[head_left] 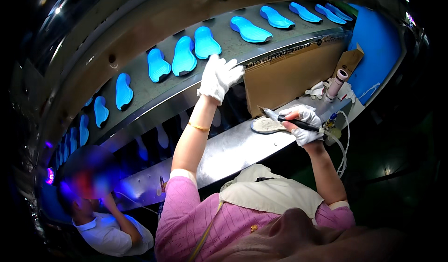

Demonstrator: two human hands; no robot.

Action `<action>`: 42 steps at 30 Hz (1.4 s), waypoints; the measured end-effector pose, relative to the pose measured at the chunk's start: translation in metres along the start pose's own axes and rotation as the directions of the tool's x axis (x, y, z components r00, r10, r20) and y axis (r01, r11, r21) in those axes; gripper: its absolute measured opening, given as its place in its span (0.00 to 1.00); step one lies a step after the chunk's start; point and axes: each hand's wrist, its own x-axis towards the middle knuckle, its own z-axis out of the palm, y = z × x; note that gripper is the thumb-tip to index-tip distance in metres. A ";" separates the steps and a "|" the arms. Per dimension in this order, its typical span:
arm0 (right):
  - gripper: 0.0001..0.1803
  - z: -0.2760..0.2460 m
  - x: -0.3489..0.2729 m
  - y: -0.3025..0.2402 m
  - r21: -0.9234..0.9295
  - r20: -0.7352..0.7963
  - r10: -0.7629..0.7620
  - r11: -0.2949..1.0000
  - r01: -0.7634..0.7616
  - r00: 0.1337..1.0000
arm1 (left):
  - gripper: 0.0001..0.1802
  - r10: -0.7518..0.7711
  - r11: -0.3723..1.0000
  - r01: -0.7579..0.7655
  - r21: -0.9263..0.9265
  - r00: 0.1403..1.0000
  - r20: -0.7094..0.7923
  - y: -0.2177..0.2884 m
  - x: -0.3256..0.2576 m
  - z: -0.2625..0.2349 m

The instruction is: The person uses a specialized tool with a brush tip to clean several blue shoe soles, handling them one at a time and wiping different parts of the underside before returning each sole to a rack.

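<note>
My left hand [218, 79], in a white glove, reaches up to the conveyor with its fingers spread and holds nothing. Its fingertips are at the near end of a blue shoe sole [206, 42]; whether they touch it I cannot tell. Two more blue soles [184, 55] lie just left of that one. My right hand [305, 123], in a white glove with bare fingertips, is closed around a black-handled brush [301, 125] with a tube at its rear end. Below the brush tip, a pale-topped sole [267, 125] rests on the metal ledge, partly hidden by this hand.
The grey conveyor belt [140, 94] carries several blue soles. A cardboard sheet [289, 75] stands along its near side. At right are a pink tube-shaped holder [337, 82], white gloves [317, 90], hoses and a blue panel [375, 47]. A co-worker [109, 229] is at lower left.
</note>
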 end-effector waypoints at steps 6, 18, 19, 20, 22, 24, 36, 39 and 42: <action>0.07 0.000 0.001 0.001 0.018 0.058 0.078 0.997 -0.079 0.995 | 0.36 -0.423 0.861 0.242 -0.448 0.829 -0.365 -0.058 -0.038 -0.008; 0.06 0.016 -0.010 0.015 0.147 0.093 0.210 0.964 -0.222 0.973 | 0.23 -0.890 0.407 0.913 -0.017 0.400 0.219 -0.164 -0.163 0.040; 0.07 0.015 -0.012 0.016 0.130 0.081 0.247 0.958 -0.256 0.966 | 0.23 -0.904 0.397 0.915 0.066 0.377 0.202 -0.165 -0.165 0.038; 0.07 0.014 -0.013 0.016 0.089 0.055 0.216 0.971 -0.220 0.975 | 0.23 -0.901 0.425 0.891 0.159 0.400 0.167 -0.164 -0.166 0.039; 0.07 0.012 -0.015 0.020 0.081 0.046 0.234 0.968 -0.237 0.971 | 0.26 -0.748 0.640 0.737 0.216 0.662 -0.044 -0.146 -0.148 0.031; 0.07 0.012 -0.015 0.022 0.075 0.046 0.247 0.965 -0.250 0.968 | 0.28 -0.360 0.919 0.389 0.064 0.893 -0.270 -0.135 -0.127 0.018; 0.10 0.012 -0.023 0.043 0.182 0.059 0.349 0.917 -0.354 0.935 | 0.10 -0.788 0.052 -0.089 -0.995 0.608 -0.096 -0.059 -0.118 -0.046; 0.09 0.008 -0.022 0.049 0.228 0.033 0.436 0.873 -0.432 0.899 | 0.18 -0.892 0.113 -0.405 -0.907 0.360 -0.272 -0.056 -0.133 -0.100; 0.09 0.006 -0.024 0.059 0.273 0.021 0.405 0.877 -0.395 0.914 | 0.25 -0.798 -0.174 -0.687 -0.705 0.518 -0.308 -0.051 -0.144 -0.103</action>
